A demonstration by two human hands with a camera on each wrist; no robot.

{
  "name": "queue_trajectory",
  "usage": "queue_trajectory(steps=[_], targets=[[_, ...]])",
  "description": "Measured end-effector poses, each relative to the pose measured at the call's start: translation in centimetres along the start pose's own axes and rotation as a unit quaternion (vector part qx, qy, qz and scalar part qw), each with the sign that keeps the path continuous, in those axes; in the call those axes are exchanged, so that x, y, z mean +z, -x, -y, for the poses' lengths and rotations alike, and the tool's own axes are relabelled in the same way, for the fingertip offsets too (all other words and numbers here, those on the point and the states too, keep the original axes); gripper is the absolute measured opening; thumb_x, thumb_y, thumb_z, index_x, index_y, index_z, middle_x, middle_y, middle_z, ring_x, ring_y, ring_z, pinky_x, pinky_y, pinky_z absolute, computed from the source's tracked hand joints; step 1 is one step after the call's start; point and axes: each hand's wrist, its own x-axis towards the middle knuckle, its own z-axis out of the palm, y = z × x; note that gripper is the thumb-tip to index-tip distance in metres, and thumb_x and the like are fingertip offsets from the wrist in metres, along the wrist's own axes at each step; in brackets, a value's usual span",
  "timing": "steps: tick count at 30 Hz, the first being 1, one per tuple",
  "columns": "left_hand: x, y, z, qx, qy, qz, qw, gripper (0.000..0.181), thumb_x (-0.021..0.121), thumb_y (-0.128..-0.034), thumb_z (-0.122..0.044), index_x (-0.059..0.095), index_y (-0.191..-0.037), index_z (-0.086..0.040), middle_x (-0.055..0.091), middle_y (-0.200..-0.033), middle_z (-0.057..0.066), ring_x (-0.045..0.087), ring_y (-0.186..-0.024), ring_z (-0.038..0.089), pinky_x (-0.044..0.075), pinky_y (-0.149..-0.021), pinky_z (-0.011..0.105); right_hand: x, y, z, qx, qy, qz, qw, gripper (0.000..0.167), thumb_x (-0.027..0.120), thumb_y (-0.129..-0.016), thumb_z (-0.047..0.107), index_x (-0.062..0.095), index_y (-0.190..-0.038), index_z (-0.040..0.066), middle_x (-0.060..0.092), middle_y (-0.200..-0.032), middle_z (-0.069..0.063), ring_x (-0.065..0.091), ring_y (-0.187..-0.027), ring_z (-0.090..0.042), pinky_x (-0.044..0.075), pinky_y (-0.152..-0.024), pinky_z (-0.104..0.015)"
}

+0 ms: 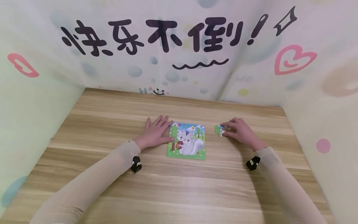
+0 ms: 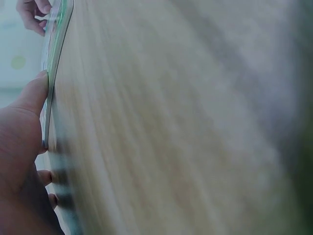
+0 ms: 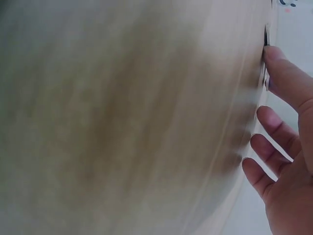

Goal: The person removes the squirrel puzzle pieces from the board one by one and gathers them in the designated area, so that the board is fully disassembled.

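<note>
A square puzzle (image 1: 187, 141) with a grey squirrel picture lies flat on the wooden table. The left hand (image 1: 153, 133) is spread at its left edge, with thumb and fingertips touching it; in the left wrist view this hand (image 2: 22, 147) has its thumb on the puzzle's rim (image 2: 58, 54). Right of the puzzle, and apart from it, a small green and white puzzle piece (image 1: 218, 130) is pinched between the thumb and a finger of the right hand (image 1: 240, 132). The right wrist view shows the right hand (image 3: 288, 142) with its thumb on the thin piece and the other fingers slightly bent.
The wooden table (image 1: 173, 193) meets a white cloth wall (image 1: 179, 77) with black lettering at the back, and printed cloth stands on both sides. Black devices are strapped at the left wrist (image 1: 136, 164) and right wrist (image 1: 253, 163).
</note>
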Motion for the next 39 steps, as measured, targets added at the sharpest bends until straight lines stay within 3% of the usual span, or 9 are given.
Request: queue_trajectory(steps=[5,17,27,39], targets=[[-0.6,0.2,-0.4,-0.002,-0.003,0.002,1.0000,0.085,0.061,-0.0987,-0.060,0.030,-0.165,-0.017,0.012,-0.174,0.015,0.003,-0.161,0.039,-0.009,-0.119,0.074,-0.1,-0.2,0.0,0.009,0.002,0.007,0.9999,0.043,0.081,-0.093,0.020,0.071,-0.133,0.007,0.065,-0.113,-0.017,0.053,-0.102,-0.032,0.041,-0.088,-0.045],[0.0,-0.1,0.1,-0.003,-0.002,0.003,1.0000,0.086,0.059,-0.0985,-0.063,0.029,-0.166,-0.019,0.010,-0.175,0.013,0.001,-0.161,0.037,-0.011,-0.119,0.073,-0.3,0.2,0.0,0.029,-0.005,0.007,0.9995,0.042,0.080,-0.094,0.023,0.071,-0.131,0.007,0.066,-0.118,-0.020,0.054,-0.108,-0.036,0.043,-0.093,-0.052],[-0.4,0.2,-0.2,-0.001,-0.001,0.002,1.0000,0.086,0.061,-0.0985,-0.061,0.031,-0.165,-0.017,0.012,-0.174,0.015,0.003,-0.161,0.039,-0.008,-0.119,0.074,-0.4,0.3,0.2,0.039,-0.017,0.010,0.9990,0.042,0.079,-0.095,0.024,0.070,-0.132,0.008,0.065,-0.119,-0.020,0.053,-0.110,-0.037,0.043,-0.093,-0.052],[-0.6,0.2,-0.3,-0.005,0.006,0.011,0.9999,0.086,0.062,-0.0981,-0.061,0.030,-0.165,-0.018,0.011,-0.175,0.014,0.001,-0.161,0.038,-0.009,-0.119,0.073,-0.5,0.2,1.7,0.044,-0.038,-0.026,0.9980,0.039,0.072,-0.100,0.018,0.065,-0.133,-0.003,0.062,-0.115,-0.022,0.055,-0.110,-0.041,0.047,-0.097,-0.059]])
